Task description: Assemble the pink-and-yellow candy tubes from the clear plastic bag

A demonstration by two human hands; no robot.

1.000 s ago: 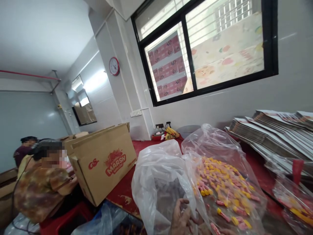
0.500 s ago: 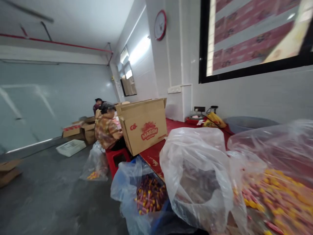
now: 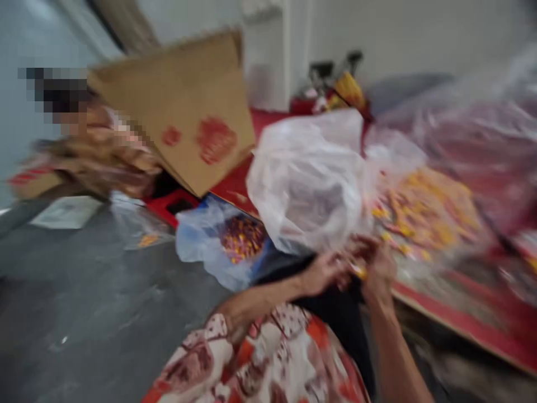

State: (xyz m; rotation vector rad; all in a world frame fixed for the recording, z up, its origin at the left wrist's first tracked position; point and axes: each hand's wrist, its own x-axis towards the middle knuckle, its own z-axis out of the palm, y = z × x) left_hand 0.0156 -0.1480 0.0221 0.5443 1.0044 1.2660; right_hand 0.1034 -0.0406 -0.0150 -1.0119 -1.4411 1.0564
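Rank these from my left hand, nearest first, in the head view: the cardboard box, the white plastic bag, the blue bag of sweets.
1. White plastic bag, on the table, just above the left hand.
2. Blue bag of sweets, below the table edge, off to the left.
3. Cardboard box, at the far left, behind both bags.

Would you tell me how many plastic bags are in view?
4: a pale bag at centre, a candy-filled bag right of it, a bluish bag below-left, a clear bag on the floor. Blur may hide more.
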